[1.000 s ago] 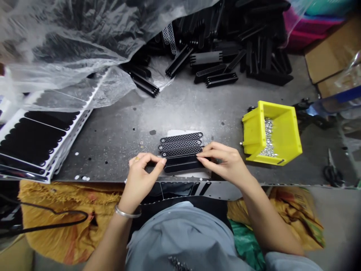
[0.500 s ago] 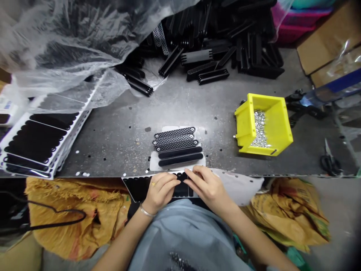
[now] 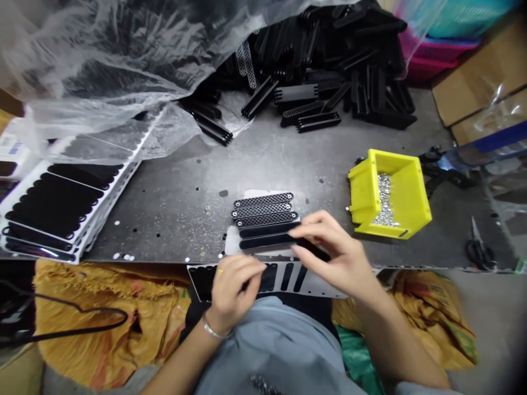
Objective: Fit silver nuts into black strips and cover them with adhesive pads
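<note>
In the head view, 3 lattice-faced bars (image 3: 265,220) and 2 plain black-faced bars (image 3: 263,241) lie side by side near the front edge of the bench (image 3: 173,219), partly over a white card (image 3: 233,241). The right hand (image 3: 335,252) is at their right ends, its thumb and fingers bent and parted, with a dark strip (image 3: 313,248) showing in the gap (blur hides whether it is pinched or merely lies beneath). The left hand (image 3: 236,285) is loosely curled over a sheet of black strips (image 3: 319,283) just below the bench edge; I cannot tell whether its fingertips are pressed together or touch the sheet.

If the dark strip is in the right hand's grip, it could fold or stick askew should it brush a bar at an angle. The bars sit close together, so a knock from the right fingertips might push several out of line at once. The sheet seems poorly backed where it hangs past the bench, and could slip or crease if the left hand drags on it. Loose specks (image 3: 206,236) litter the bench near the bars; grit like that might get trapped under anything laid flat. On the right, the yellow bin (image 3: 411,214) of small metal pieces (image 3: 385,203) stands well apart; a wide elbow swing might tip it.
</note>
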The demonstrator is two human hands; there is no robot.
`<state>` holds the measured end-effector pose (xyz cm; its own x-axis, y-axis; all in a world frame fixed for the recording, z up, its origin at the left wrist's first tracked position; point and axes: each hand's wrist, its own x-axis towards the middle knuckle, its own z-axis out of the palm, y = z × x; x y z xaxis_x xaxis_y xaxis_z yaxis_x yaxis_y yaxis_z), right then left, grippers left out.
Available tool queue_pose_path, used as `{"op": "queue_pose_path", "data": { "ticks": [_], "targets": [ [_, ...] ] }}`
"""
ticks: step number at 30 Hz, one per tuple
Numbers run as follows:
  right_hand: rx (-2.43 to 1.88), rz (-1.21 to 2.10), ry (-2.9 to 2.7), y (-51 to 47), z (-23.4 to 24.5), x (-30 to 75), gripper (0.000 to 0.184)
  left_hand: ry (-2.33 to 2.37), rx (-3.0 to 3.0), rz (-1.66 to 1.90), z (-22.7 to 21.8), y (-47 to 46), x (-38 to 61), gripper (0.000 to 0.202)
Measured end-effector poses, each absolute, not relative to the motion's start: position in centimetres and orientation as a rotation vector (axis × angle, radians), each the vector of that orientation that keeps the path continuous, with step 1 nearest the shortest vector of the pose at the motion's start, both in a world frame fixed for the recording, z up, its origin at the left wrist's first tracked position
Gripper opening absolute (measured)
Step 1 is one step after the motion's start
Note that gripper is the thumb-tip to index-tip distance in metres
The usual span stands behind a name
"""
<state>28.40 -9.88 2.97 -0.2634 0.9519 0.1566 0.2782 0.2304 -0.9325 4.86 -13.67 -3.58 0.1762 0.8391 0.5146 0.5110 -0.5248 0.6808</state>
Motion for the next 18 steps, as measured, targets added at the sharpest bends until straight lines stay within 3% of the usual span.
{"op": "queue_pose_path", "data": {
  "ticks": [3,5,8,18],
  "targets": [
    [-1.097,0.742,-2.085,-6.5,2.1,25.3,0.039,1.635,1.859,1.119,-1.5,-10.9,2.8,0.011],
    [-1.0,0.661,-2.206,-4.8,1.1,23.9,0.03,1.712,1.743,0.934,-1.0,-9.0,1.5,0.011],
    [-0.918,0.633,-2.258,-3.5,0.1,23.0,0.012,1.696,1.655,0.832,-1.1,-7.3,0.6,0.014],
    [-0.953,0.641,-2.26,-3.5,0.3,22.6,0.014,1.678,1.518,0.833,-1.4,-6.7,2.0,0.018]
  ]
}}
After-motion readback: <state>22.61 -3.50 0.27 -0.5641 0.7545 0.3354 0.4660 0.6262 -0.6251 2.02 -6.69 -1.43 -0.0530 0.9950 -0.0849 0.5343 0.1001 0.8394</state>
